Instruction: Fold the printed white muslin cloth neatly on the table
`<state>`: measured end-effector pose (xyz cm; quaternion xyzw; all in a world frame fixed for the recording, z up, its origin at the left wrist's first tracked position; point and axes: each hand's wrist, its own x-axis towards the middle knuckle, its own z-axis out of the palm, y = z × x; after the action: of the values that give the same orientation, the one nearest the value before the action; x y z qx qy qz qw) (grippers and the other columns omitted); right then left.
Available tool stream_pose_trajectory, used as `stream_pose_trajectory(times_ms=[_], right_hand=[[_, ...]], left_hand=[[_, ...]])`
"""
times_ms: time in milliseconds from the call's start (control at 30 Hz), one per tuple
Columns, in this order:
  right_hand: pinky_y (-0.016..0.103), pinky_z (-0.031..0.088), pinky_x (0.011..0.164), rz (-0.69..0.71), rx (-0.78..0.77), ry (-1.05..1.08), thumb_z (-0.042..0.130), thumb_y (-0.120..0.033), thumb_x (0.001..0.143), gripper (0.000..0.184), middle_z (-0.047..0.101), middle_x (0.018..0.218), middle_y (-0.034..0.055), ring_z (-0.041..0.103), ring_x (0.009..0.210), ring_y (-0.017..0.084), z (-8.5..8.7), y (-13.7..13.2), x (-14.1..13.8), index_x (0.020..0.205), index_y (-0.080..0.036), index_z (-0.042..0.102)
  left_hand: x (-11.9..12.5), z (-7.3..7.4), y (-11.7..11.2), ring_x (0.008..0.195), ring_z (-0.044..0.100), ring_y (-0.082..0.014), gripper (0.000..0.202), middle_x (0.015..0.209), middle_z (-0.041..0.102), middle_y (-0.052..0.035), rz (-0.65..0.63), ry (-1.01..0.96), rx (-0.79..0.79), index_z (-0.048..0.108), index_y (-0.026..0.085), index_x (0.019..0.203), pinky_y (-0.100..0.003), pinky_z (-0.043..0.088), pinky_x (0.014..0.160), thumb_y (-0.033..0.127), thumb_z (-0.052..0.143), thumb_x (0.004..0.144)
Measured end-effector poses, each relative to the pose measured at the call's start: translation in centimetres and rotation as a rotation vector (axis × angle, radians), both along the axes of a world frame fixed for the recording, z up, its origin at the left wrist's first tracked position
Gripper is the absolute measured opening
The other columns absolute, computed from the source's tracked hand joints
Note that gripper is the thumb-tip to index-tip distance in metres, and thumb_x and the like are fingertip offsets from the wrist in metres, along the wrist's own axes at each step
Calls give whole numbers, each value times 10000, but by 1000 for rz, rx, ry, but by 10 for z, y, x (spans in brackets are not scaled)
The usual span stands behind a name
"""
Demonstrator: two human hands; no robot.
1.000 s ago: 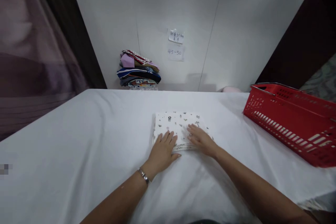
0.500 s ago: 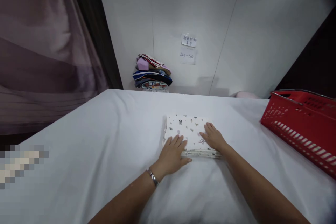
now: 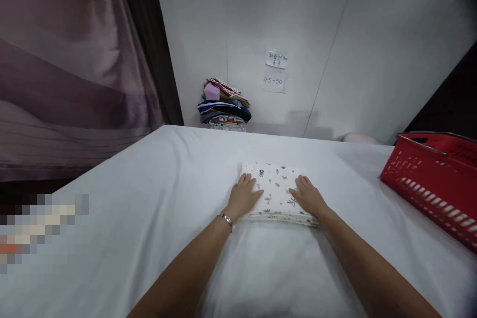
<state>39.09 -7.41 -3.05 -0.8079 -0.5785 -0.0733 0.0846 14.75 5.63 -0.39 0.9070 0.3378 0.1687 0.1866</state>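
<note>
A folded white cloth with small printed figures (image 3: 276,185) lies flat on the white-covered table (image 3: 149,218). My left hand (image 3: 243,198) rests flat on its left part, fingers stretched out; a silver bracelet sits on that wrist. On the cloth's right part my right hand (image 3: 308,198) lies flat too, fingers extended. Neither hand grips anything.
A red plastic basket (image 3: 436,184) stands at the table's right edge. A stack of folded colourful clothes (image 3: 224,105) sits against the white wall at the back. Paper notes (image 3: 275,70) hang on the wall. A purple curtain (image 3: 63,69) hangs on the left.
My left hand has slid forward onto the cloth's left part. The right hand has stayed flat on the right part. The view has turned left, so the basket sits further right.
</note>
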Motion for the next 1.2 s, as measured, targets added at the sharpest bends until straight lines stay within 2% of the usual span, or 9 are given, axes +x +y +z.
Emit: stream_pose_trajectory(times_ms=[67,167,233,300,600,733,867,1033,1200], right_hand=[[424,337,986,-25,-29,-13,307,-463,898,523,319,1415,151,193,1335,272,1,0,-1,1295,-129,376],[417,347,978,-19,-42,-29,296,-466,898,527,312,1420,151,190,1336,274,3,0,-2,1298,-131,375],[416,354,971,-3,-43,-31,288,-470,897,526,323,1414,150,193,1335,273,4,-1,-2,1289,-132,383],[417,359,967,2,-43,-27,282,-472,897,531,328,1410,155,193,1334,274,3,-1,-2,1284,-123,388],[425,351,975,-13,-36,-13,284,-473,894,539,315,1418,149,181,1338,269,-1,0,0,1300,-130,376],[434,356,972,-14,-27,-3,282,-477,891,558,307,1421,162,180,1340,277,-4,1,2,1306,-114,373],[449,341,989,-1,10,-7,295,-470,887,551,324,1418,141,185,1341,276,-8,0,3,1331,-150,351],[438,361,981,-27,-13,-9,270,-482,896,556,319,1422,145,208,1335,280,-4,-1,-1,1317,-134,378],[433,374,967,-33,-33,-29,275,-474,900,534,327,1421,131,201,1339,265,0,0,-4,1309,-148,383]], left_hand=[[-3,0,1,1306,280,-222,448,1385,391,-82,82,-127,8,484,191,1214,-354,283,1030,452,397,860],[-8,1,5,1143,445,-218,324,1193,540,-80,293,-249,-2,532,178,1097,-332,347,957,337,485,819],[-10,2,8,1045,489,-214,270,1073,574,-68,390,-267,-47,547,176,1003,-323,378,897,327,536,779],[-11,4,11,999,498,-205,240,1010,573,-54,427,-271,-88,542,182,928,-307,385,861,348,565,755],[-3,6,19,894,503,-185,246,876,560,-46,384,-218,-111,542,183,714,-281,368,769,419,535,781],[-5,3,20,849,505,-172,245,840,555,-46,403,-202,-86,519,180,658,-275,366,730,342,462,832],[-7,3,17,819,506,-180,234,805,554,-50,428,-134,-48,510,178,650,-286,356,701,315,454,832],[-10,1,14,777,515,-187,291,771,569,-45,407,-139,-18,518,181,659,-292,353,684,423,473,814],[-4,11,25,836,549,-211,448,841,616,-79,407,-115,-112,587,173,686,-296,371,697,544,377,823]])
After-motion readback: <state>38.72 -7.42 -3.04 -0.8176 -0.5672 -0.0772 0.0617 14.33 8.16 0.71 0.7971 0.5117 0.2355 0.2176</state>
